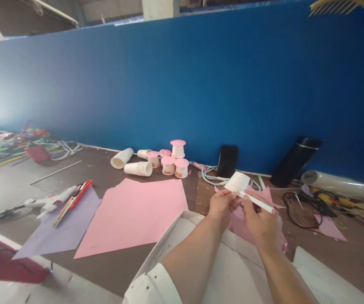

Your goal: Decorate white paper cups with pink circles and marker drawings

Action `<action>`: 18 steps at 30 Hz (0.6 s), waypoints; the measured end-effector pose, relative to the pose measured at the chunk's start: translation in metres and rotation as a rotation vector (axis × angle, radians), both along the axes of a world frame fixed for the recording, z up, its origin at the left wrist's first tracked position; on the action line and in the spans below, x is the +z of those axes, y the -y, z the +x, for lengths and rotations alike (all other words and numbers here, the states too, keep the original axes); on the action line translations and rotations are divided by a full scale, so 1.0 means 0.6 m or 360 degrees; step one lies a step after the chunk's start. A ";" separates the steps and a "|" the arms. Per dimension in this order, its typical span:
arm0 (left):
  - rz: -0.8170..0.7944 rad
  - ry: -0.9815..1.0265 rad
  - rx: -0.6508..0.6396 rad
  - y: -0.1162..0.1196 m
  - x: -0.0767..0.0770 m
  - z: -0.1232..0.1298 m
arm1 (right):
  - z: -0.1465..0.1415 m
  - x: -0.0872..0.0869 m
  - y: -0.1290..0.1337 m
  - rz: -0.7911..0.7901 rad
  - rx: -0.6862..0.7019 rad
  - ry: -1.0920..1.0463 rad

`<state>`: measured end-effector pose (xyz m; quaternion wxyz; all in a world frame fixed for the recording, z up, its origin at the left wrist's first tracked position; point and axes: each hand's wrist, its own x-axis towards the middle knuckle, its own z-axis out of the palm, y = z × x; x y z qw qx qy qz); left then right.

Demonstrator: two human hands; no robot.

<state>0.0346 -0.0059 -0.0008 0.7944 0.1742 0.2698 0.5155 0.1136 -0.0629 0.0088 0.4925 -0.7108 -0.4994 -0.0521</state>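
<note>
A white paper cup (pixel 238 180) with faint pink lines on its side is gripped by my left hand (pixel 221 207), its fingers closed at the lower edge. My right hand (pixel 263 223) pinches a white marker (pixel 260 202) with a pink end. The marker's other end meets the cup near my left fingertips; its tip is hard to make out. Under both hands are pink paper scraps (pixel 240 228) and an open white box lid (pixel 182 230). Several small cups with pink paper discs on top (pixel 168 165) stand at the back, one stacked above the others.
Pink sheets (pixel 137 211) and a purple sheet (pixel 71 228) lie left, with a utility knife (pixel 74 200) and glue gun (pixel 50 200). Nested cups (pixel 139 169), a phone (pixel 227 160) and a black bottle (pixel 295 160) are near the blue partition (pixel 182 84). Cables lie right.
</note>
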 end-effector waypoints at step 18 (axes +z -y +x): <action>0.0027 -0.0040 -0.0013 0.001 -0.001 0.001 | 0.001 0.002 -0.001 0.0051 0.0007 0.0023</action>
